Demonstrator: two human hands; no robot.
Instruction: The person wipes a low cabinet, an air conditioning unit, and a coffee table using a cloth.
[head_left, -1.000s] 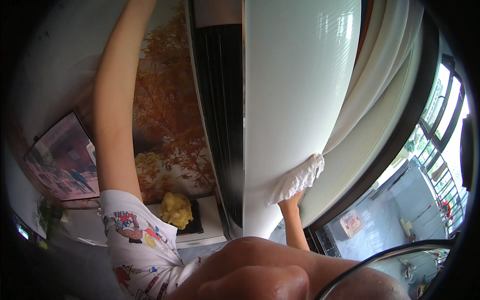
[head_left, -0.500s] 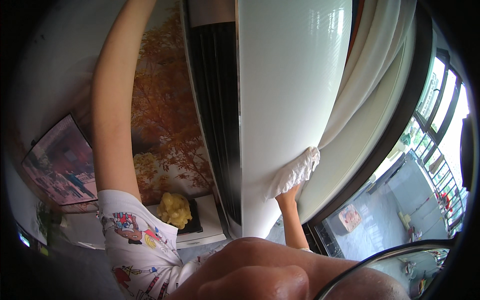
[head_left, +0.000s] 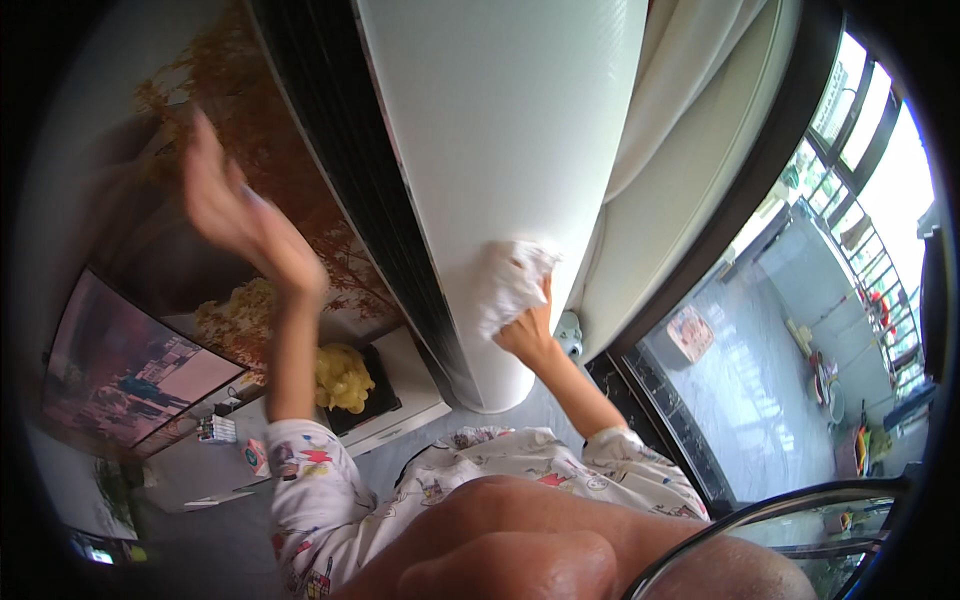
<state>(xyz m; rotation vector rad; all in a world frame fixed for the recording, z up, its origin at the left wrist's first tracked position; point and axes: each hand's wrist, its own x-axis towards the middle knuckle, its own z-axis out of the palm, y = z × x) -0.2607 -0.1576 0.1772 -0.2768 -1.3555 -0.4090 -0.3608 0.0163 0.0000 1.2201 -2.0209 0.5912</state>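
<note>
A tall, rounded white floor-standing air conditioner [head_left: 510, 130] rises in front of me, with a dark louvred strip [head_left: 345, 150] along its left side. My right hand [head_left: 530, 335] presses a crumpled white cloth [head_left: 515, 280] against its lower front; the cloth covers most of the fingers. Off to the left of the unit, my left hand [head_left: 235, 215] is raised in the air, slightly blurred, its fingers stretched out and holding nothing. Behind it is a wall picture of orange-leaved trees [head_left: 330, 235].
A white low cabinet [head_left: 405, 385] bears a yellow ornament [head_left: 343, 378] on a dark base. Left of it stands a television [head_left: 135, 365]. Pale curtains [head_left: 670, 100] hang right of the unit, beside a dark-framed doorway to a balcony with a pinkish stool [head_left: 690, 333].
My left arm has come down from above, bringing the hand into view. My right hand and the cloth have moved left and up across the unit's surface. The view has shifted.
</note>
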